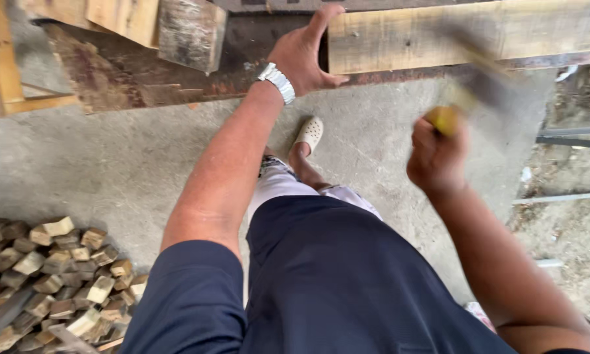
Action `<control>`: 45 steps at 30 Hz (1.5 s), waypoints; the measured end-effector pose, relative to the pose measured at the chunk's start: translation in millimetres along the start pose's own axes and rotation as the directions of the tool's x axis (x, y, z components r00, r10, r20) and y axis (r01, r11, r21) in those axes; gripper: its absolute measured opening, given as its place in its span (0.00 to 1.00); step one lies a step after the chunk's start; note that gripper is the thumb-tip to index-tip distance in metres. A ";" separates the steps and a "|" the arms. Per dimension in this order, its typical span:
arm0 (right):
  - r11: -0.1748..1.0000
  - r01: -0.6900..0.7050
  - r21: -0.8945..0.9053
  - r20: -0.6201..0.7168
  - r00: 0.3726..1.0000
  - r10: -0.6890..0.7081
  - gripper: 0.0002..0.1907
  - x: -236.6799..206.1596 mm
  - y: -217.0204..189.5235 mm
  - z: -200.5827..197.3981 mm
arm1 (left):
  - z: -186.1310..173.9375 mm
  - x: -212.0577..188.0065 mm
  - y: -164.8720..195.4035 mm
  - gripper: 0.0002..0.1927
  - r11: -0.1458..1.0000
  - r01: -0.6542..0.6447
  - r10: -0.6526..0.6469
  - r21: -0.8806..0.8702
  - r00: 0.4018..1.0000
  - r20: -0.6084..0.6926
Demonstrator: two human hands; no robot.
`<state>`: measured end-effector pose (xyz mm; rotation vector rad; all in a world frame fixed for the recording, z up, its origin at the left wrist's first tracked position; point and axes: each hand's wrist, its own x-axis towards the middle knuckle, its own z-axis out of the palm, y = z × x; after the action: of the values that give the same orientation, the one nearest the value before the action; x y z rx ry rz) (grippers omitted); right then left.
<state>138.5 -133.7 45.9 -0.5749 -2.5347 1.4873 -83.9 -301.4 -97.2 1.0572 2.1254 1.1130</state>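
Weathered wood plank (465, 36) braced by the left hand (303, 56), hammer (469, 72) gripped in the right hand (437, 157).

Rough, pale and nail-marked, the plank lies across the top of the view on a rusty dark support (111, 72); it looks stiff and fairly heavy, with a splintery sawn end best held as it is now, palm flat against the end face and fingers hooked over the top edge. The left hand, a metal wristwatch (276, 82) on its wrist, presses there, fingers wrapped on the plank's end. The right fist is closed tight round the hammer's yellow handle; its head is a motion blur just below the plank. A square wooden post end (190, 33) sits near the left. Small split wood blocks (52, 282) are heaped on the grey concrete floor (131, 157), well apart from both hands.
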 end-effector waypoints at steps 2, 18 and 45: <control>0.927 -0.193 -0.323 0.122 0.962 0.243 0.11 6.8 -3.2 -2.8 | 0.8 1.0 -1.2 0.54 1.000 -0.012 0.013 0.002 1.000 -0.024; 0.814 -0.178 -0.553 0.162 0.935 0.314 0.13 11.8 22.4 5.8 | -0.2 0.5 2.8 0.56 1.000 -0.001 0.002 0.019 1.000 -0.013; 0.620 -0.778 -0.105 0.027 0.621 0.783 0.18 -256.0 162.0 -49.0 | 111.5 68.5 201.7 0.54 0.856 -0.089 0.069 0.509 0.996 0.059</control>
<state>428.9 -124.8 -52.9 -1.8764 -2.5027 1.6069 38.6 -123.2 7.9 1.3946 2.4303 0.5498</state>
